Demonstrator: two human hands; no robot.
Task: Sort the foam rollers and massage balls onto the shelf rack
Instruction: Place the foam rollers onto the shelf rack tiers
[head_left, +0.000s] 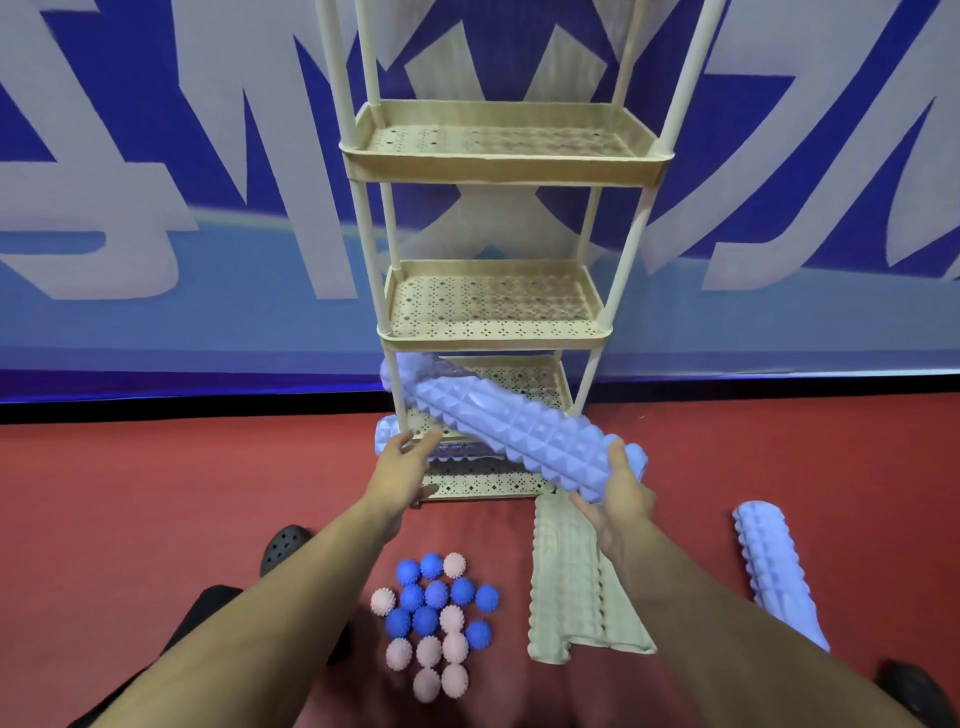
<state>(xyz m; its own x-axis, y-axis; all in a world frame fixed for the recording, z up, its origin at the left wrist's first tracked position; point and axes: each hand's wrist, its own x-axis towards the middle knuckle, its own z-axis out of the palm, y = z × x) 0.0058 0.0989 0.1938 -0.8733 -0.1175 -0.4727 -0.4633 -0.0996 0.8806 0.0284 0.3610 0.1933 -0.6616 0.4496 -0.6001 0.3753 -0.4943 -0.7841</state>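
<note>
Right hand (621, 499): grip clamped round near end of roller (519, 426).
Roller: slants across rack (498, 338) bottom shelf.
Left hand (402, 465): fingers apart, just under roller.

The scene is evenly and brightly lit from above, with no harsh glare. Soft, faint shadows sit under the massage balls (434, 618) and beside the forearms on the red floor (156, 483). The wide-angle lens bends the edges: the posts of the shelf rack (498, 171) splay outward towards the top, and the black strip at the foot of the banner (130, 156) curves. Motion blur smears the far end of the held foam roller (511, 434) near the rack's left post, and the banner's lettering is soft. The balls and forearms look reasonably sharp.
</note>
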